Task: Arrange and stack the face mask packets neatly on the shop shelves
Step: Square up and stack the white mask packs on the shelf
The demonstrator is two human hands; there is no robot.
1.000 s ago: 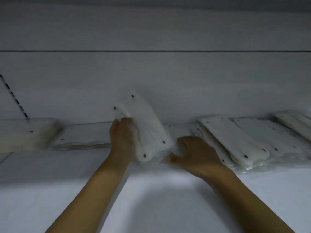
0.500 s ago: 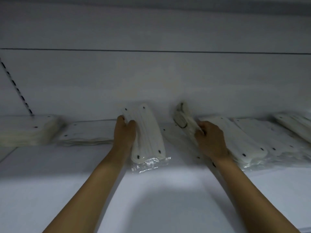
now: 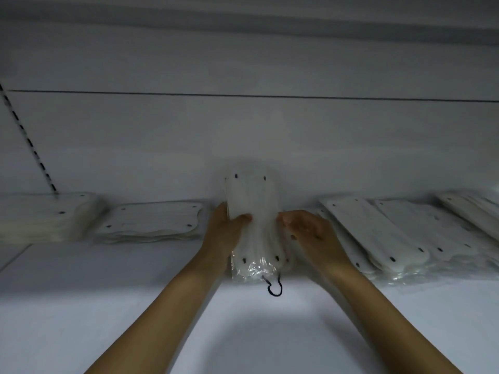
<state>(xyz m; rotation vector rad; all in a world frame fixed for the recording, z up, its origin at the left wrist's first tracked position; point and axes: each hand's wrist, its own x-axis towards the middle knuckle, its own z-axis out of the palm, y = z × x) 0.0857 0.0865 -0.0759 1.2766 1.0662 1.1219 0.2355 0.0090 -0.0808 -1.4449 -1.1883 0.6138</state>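
A bundle of white face mask packets (image 3: 252,201) in clear plastic stands tilted up on the white shelf (image 3: 108,306), its top leaning toward the back wall. My left hand (image 3: 225,233) grips its left edge, thumb across the front. My right hand (image 3: 307,230) holds the right edge with curled fingers. A black ear loop (image 3: 275,288) hangs out of the plastic at the bundle's lower end.
Flat stacks of mask packets lie on the left (image 3: 154,222) and far left (image 3: 46,217). A slanting row of packets (image 3: 378,233) fills the right of the shelf. A slotted upright (image 3: 29,141) runs up the back wall at left.
My right hand came back from the row on the right with a packet and joined it to the bundle in my left hand. Both hands now hold one bundle at the centre.
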